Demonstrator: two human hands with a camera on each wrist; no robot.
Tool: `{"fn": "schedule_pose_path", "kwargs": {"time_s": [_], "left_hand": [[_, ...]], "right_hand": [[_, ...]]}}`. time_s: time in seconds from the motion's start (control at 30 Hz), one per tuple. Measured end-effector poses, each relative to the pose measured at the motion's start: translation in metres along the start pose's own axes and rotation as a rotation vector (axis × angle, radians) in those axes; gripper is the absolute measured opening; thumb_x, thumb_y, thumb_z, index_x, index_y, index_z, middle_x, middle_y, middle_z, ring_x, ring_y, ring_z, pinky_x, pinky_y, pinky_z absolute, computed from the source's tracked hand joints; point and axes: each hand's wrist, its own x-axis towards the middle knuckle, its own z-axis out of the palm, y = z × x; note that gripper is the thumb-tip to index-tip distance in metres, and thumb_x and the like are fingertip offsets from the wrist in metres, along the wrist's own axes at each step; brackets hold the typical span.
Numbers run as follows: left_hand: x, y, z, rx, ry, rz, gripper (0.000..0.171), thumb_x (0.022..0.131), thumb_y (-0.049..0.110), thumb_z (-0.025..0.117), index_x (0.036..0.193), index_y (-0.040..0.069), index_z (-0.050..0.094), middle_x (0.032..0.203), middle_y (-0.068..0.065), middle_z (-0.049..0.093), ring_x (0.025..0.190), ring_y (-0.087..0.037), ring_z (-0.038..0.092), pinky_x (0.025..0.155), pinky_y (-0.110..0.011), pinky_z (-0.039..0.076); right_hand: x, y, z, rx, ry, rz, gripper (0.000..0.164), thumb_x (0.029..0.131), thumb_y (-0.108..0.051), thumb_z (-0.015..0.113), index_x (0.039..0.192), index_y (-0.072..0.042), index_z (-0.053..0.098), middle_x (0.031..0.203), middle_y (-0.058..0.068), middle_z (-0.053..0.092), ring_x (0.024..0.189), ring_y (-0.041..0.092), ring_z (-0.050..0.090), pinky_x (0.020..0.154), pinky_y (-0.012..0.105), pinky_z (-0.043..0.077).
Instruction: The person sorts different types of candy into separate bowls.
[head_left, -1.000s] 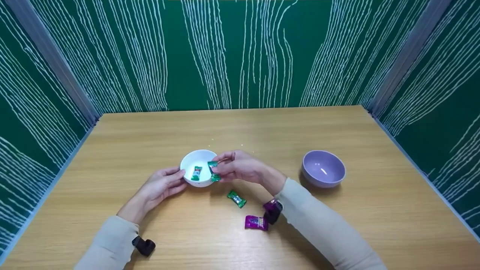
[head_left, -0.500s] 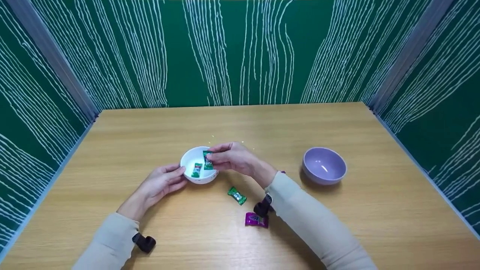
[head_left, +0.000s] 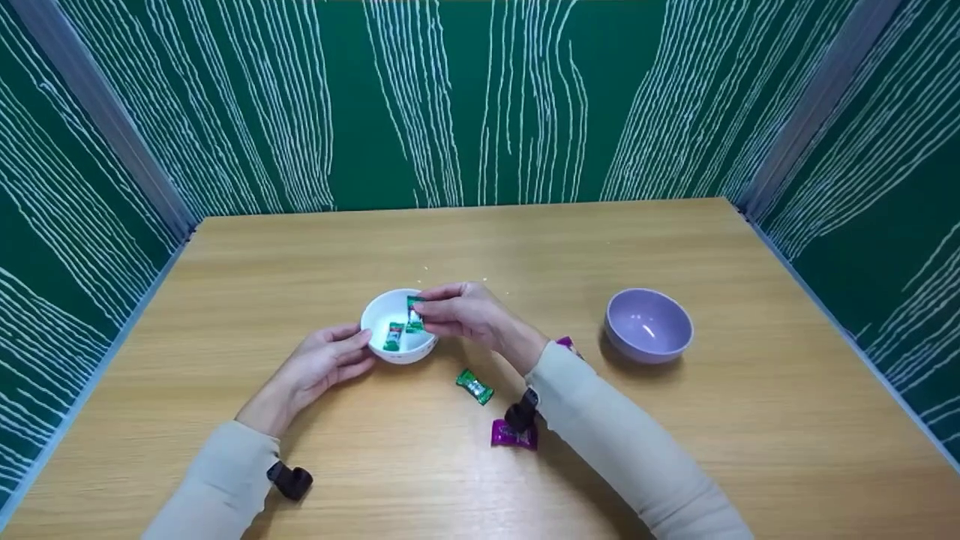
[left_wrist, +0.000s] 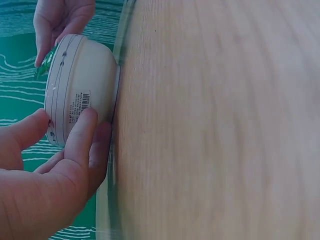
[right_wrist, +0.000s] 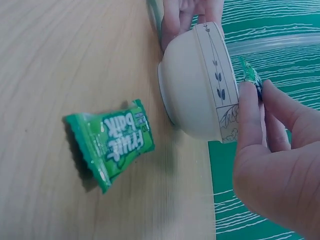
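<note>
Green-wrapped candy (head_left: 413, 324) over a white bowl (head_left: 406, 354)
Left hand (head_left: 326, 364) grips the bowl's side, thumb at its rim; right hand (head_left: 474, 319) pinches the candy.

The head view looks forward and down on the table (head_left: 750, 412) from farther off, while the wrist views, tipped sideways, look low and close past the left hand (head_left: 324, 365) and right hand (head_left: 474, 316) at opposite sides of the white bowl (left_wrist: 92, 70), shared by all three.
</note>
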Motion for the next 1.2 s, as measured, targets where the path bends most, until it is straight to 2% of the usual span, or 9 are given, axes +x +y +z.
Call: {"fn": "schedule_pose_path", "kwargs": {"time_s": [0.43,0.8,1.0,1.2], "left_hand": [[0.000,0.002,0.001,0.016,0.010,-0.027,0.060,0.103,0.012,0.062,0.151,-0.009,0.033,0.150,-0.028,0.043,0.133,-0.034,0.052,0.106,-0.041,0.049],[-0.002,0.003,0.001,0.017,0.012,-0.026,0.060,0.103,0.011,0.061,0.152,-0.008,0.034,0.151,-0.028,0.042,0.136,-0.037,0.048,0.106,-0.041,0.049],[-0.002,0.003,0.002,0.025,0.022,-0.025,0.060,0.103,0.010,0.060,0.151,-0.011,0.031,0.149,-0.028,0.041,0.134,-0.034,0.050,0.108,-0.041,0.047],[-0.002,0.006,0.002,0.032,0.031,-0.035,0.058,0.103,0.010,0.060,0.151,-0.010,0.034,0.149,-0.027,0.042,0.135,-0.034,0.050,0.106,-0.039,0.048]], "right_hand": [[0.000,-0.003,0.002,-0.016,0.042,0.049,0.029,0.087,-0.011,0.081,0.115,-0.010,0.076,0.110,0.015,0.075,0.087,0.023,0.075,0.074,0.029,0.062],[-0.001,-0.005,0.003,-0.014,0.020,0.065,0.042,0.088,-0.016,0.081,0.128,-0.010,0.070,0.121,0.017,0.071,0.115,0.032,0.067,0.074,0.026,0.061],[-0.003,-0.003,0.002,-0.009,-0.035,0.020,0.043,0.092,-0.014,0.077,0.133,-0.007,0.065,0.128,0.020,0.067,0.116,0.031,0.067,0.077,0.028,0.061],[-0.010,-0.007,-0.010,-0.013,-0.173,-0.004,0.050,0.097,-0.018,0.072,0.142,-0.004,0.056,0.141,0.022,0.057,0.117,0.030,0.066,0.090,0.035,0.059]]}}
